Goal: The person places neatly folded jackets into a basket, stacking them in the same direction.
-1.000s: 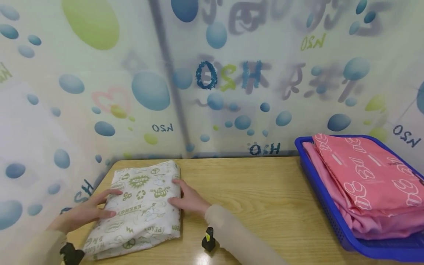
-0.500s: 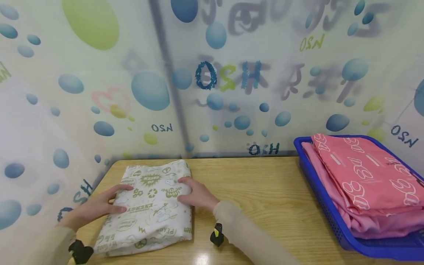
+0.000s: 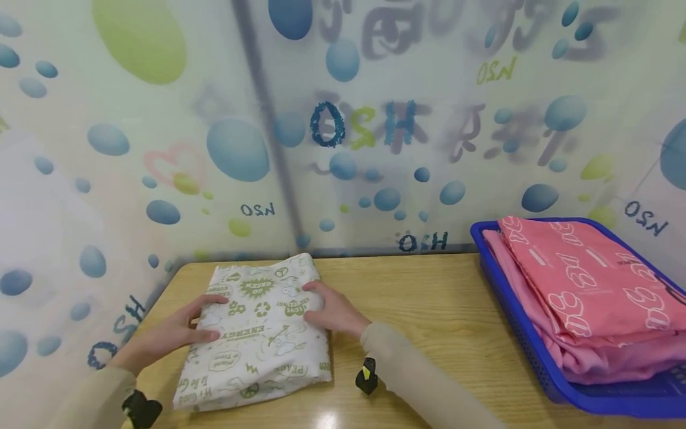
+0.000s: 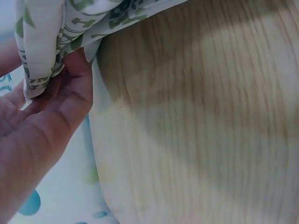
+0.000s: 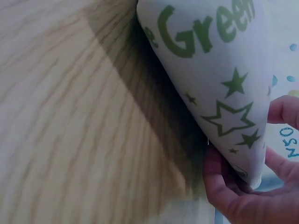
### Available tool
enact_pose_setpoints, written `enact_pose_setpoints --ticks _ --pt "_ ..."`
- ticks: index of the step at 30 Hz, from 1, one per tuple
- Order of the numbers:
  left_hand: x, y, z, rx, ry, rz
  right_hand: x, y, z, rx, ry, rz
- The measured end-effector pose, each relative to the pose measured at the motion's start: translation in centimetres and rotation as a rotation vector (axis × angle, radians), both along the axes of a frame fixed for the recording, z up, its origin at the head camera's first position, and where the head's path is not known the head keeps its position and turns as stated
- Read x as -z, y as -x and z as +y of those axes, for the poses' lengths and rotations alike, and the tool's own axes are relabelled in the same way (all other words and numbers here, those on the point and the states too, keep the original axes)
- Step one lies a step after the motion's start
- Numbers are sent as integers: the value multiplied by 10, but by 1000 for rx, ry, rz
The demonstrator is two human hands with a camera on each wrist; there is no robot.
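A folded white cloth (image 3: 262,339) with green print lies toward the left of the wooden table in the head view. My left hand (image 3: 179,328) grips its left edge, thumb and a finger on top; the left wrist view shows other fingers curled beneath the fold (image 4: 42,46). On the opposite side my right hand (image 3: 337,310) holds the right edge the same way. Its fingers curl under the cloth's rounded edge (image 5: 224,93) in the right wrist view, where that edge stands raised off the table. The cloth's underside is mostly hidden.
At the right stands a blue plastic basket (image 3: 485,253) with pink folded cloth (image 3: 595,286) in it, printed with white figures. Behind the wooden table (image 3: 407,298) hangs a curtain (image 3: 343,196) with blue and green dots, which also runs along the left side.
Both hands have shifted the white cloth to the right across the table, keeping their hold on its two sides. The basket stays put while the head view drifts slightly.
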State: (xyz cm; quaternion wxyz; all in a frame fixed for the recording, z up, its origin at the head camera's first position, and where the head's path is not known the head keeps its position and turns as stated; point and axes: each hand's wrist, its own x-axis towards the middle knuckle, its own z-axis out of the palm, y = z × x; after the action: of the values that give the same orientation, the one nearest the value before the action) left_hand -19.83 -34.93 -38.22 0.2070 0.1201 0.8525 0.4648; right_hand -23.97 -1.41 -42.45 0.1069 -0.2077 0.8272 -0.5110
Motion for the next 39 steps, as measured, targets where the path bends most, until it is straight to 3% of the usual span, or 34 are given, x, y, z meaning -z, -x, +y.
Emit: enact_pose_setpoints --ticks 18,30,39 --pt "-7 7 50 -70 -127 50 -12 0 51 46 52 -30" --pt "-8 9 83 -123 -238 70 -35 -6 76 164 29 -79" --pt "-17 10 101 -92 -262 80 -49 -11 92 228 -16 -26"
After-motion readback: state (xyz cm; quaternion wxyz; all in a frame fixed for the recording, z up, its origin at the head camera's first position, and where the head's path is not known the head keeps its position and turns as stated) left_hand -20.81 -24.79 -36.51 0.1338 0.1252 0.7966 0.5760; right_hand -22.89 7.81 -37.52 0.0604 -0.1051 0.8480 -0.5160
